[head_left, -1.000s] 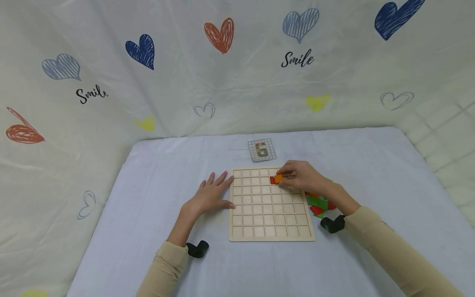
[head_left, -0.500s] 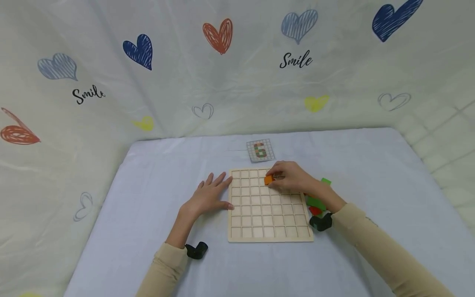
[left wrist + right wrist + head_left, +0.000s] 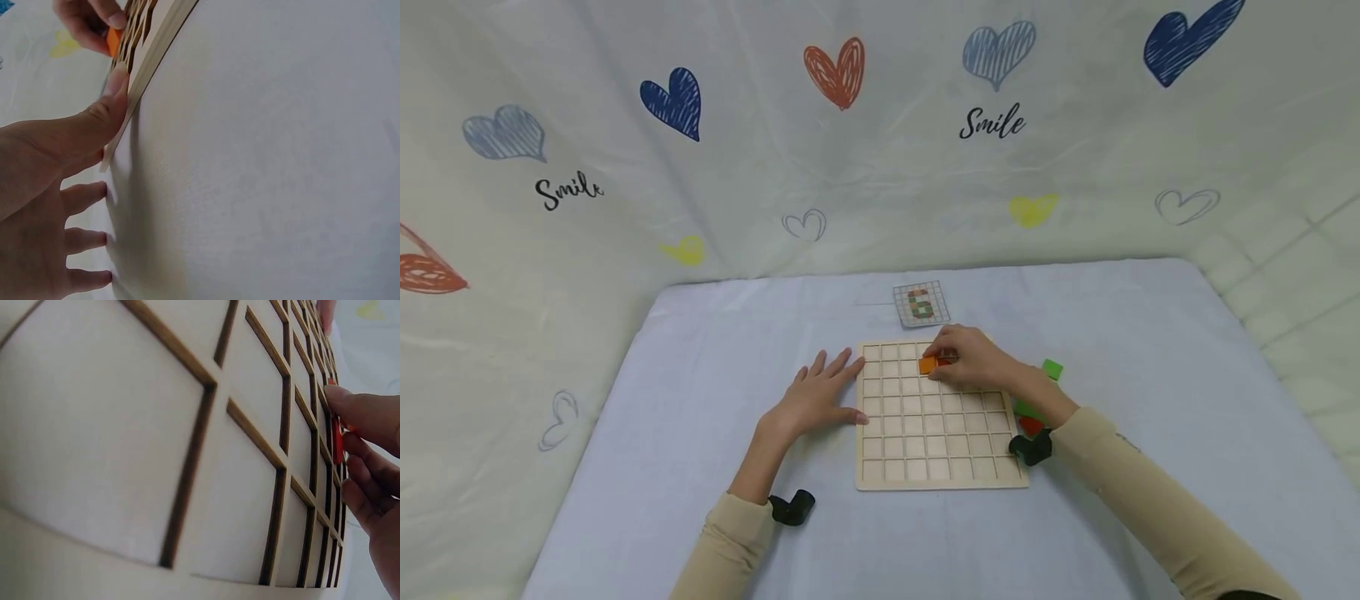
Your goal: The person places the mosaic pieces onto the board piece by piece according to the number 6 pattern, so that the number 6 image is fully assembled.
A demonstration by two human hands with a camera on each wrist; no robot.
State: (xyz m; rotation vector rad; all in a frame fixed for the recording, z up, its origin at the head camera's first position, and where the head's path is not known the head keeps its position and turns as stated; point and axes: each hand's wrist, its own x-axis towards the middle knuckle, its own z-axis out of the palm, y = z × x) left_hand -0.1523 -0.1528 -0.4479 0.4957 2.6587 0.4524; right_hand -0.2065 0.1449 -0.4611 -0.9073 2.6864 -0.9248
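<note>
A pale wooden grid board lies on the white-covered table. My left hand is spread at its left side, with the thumb and a fingertip touching the edge. Over the far part of the board, my right hand pinches an orange square tile between thumb and fingers. Whether that tile sits down in its cell I cannot tell. Just right of it, partly hidden under the fingers, is a red tile. The left wrist view also shows the orange tile at the right fingertips.
Beyond the board lies a small gridded card with a coloured figure 6. Several loose tiles lie right of the board, among them a green tile and a red piece, partly hidden by my right forearm. A printed cloth hangs behind.
My right hand has moved left across the board with the orange tile, from over the red tile to the cell on its left. The left hand keeps its place at the board's edge.
</note>
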